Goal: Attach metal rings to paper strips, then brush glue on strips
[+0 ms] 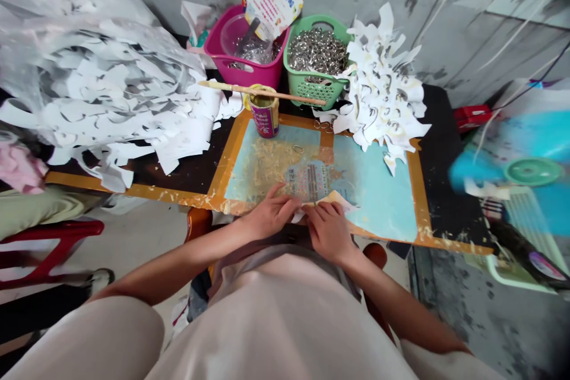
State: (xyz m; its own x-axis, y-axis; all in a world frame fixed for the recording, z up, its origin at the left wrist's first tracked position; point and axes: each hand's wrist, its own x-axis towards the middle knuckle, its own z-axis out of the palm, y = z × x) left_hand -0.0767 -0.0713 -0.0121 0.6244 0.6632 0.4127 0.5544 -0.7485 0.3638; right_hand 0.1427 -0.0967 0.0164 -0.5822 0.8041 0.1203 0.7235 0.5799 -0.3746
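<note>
Cream paper strip (332,200) lies at the near edge of the blue mat (376,190), under both hands. It looks light, thin and easily creased, so it seems best held flat along its edges. The left hand (271,212) presses down with its fingers close together, and the right hand (328,231) lies curled over the strip beside it; I cannot tell whether either hand pinches it. A small metal ring (298,149) sits on the mat beyond them. Further along the far edge of the surface (440,160) stand a glue can (263,117) with a brush (262,92) across it and a green basket (317,53) of metal rings. Heaps of cut paper (102,101) crowd the left side, leaving open room on the mat's right side.
</note>
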